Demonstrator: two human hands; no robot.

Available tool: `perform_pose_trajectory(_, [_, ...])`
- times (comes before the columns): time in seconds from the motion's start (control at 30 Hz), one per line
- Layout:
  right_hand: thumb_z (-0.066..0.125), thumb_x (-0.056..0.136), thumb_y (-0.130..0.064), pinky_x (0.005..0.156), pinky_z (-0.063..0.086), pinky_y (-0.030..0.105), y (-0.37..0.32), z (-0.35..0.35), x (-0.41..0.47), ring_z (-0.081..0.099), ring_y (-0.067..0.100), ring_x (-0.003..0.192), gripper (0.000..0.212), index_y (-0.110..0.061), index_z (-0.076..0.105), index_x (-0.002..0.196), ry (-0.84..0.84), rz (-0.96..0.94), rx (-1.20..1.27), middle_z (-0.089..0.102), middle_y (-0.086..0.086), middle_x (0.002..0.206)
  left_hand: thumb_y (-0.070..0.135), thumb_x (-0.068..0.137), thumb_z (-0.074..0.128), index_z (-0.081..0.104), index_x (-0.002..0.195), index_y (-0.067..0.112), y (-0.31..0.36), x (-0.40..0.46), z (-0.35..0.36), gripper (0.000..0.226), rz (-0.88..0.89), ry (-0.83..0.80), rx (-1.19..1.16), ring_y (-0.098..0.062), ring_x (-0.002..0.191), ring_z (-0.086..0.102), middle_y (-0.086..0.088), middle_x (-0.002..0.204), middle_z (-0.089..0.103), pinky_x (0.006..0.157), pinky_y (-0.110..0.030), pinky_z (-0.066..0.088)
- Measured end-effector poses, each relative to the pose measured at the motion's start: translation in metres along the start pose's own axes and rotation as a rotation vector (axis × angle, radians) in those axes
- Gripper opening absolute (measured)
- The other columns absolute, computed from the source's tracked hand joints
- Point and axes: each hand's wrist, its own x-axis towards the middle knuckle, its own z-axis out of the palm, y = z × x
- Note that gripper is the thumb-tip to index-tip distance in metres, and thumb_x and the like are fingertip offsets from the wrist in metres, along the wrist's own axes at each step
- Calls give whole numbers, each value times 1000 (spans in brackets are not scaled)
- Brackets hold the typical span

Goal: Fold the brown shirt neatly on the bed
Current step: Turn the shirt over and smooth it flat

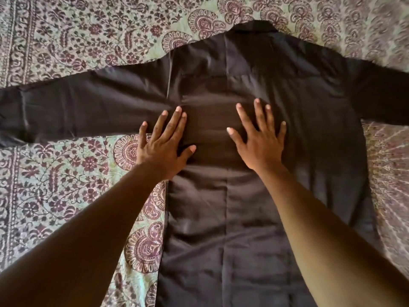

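Left hand point(163, 149), right hand point(260, 144) flat, fingers spread, pressing brown shirt point(287, 89), gripping nothing. Risk: uneven smoothing drags slick fabric over bed point(66, 41), trapping creases, skewing sleeves.

You have one brown shirt point(254, 207) spread flat before you, with two sleeves out to the sides and one collar point(254, 27) at the far end. It lies on one bed point(66, 36), covered by one patterned bedspread. You have two hands on the cloth: one left hand point(162, 149) and one right hand point(260, 140), each showing five spread fingers.
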Motion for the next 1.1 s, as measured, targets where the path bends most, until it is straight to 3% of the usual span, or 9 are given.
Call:
perform_pose_trajectory(0.13, [17, 94, -82, 121, 10, 71, 37, -6, -4, 0, 38, 159, 75, -49, 14, 161, 11, 373, 81, 1, 4, 175, 77, 89, 28, 0, 165, 35, 5, 2, 0, 91, -28, 67, -8, -16, 161, 1, 16, 173, -7, 126, -60, 9])
perform_pose_trajectory(0.2, [21, 97, -76, 120, 12, 72, 20, -6, -9, 3, 44, 158, 77, -36, 24, 163, 128, 430, 75, 5, 13, 173, 79, 86, 31, 4, 165, 34, 7, 1, 2, 95, -26, 97, -2, -18, 161, 5, 14, 173, -3, 124, -61, 13])
perform_pose_trajectory(0.33, [31, 104, -62, 124, 11, 66, -42, 2, -24, 0, 33, 160, 66, -36, 21, 164, 73, -142, 56, 2, 5, 175, 88, 81, 32, 4, 166, 30, 5, -2, 5, 107, 35, 131, 59, -22, 161, 7, 11, 174, 0, 122, -63, 14])
perform_pose_trajectory(0.4, [30, 103, -66, 124, 12, 65, -46, 10, -33, 2, 28, 161, 63, -46, 19, 162, 10, -220, 53, 3, -1, 175, 91, 78, 31, 4, 166, 29, 2, 0, 4, 110, 45, 122, 84, -25, 161, 7, 9, 174, 0, 122, -64, 12])
perform_pose_trajectory(0.57, [23, 95, -83, 125, 6, 65, 31, -4, -48, -1, 29, 161, 71, -56, 9, 159, -14, 177, 58, -3, -6, 175, 90, 77, 31, 9, 166, 22, 5, 1, -2, 114, 14, 107, 114, -32, 160, 7, 3, 175, 1, 120, -68, 10])
perform_pose_trajectory(0.7, [22, 98, -76, 124, 7, 68, 55, -10, -65, -5, 39, 159, 74, -41, 17, 163, 75, 440, 81, -1, 7, 174, 68, 82, 43, 16, 164, 11, 39, -4, -2, 104, 122, 104, 66, -33, 160, 9, -6, 174, 4, 124, -61, 18])
perform_pose_trajectory(0.83, [30, 104, -62, 126, 11, 63, 23, -3, -69, 0, 31, 161, 65, -39, 19, 163, 49, -50, 55, 2, 1, 175, 70, 94, 30, 12, 166, 20, 66, -15, 25, 90, 307, 96, 116, -24, 160, 11, 0, 174, 6, 126, -53, 21])
perform_pose_trajectory(0.9, [28, 103, -68, 126, 13, 61, 34, 3, -75, 3, 27, 161, 63, -49, 14, 161, 7, -103, 55, 1, -4, 175, 73, 94, 29, 10, 166, 21, 66, -15, 30, 91, 283, 101, 140, -25, 161, 9, 0, 175, 4, 126, -52, 19])
perform_pose_trajectory(1.1, [11, 90, -87, 124, 12, 66, 171, -17, -135, 6, 32, 160, 77, -54, 9, 160, 16, 521, 60, 3, -2, 175, 81, 88, 29, 10, 166, 20, 69, -28, 25, 101, 126, 115, 96, -32, 160, 7, -3, 175, 2, 126, -57, 17])
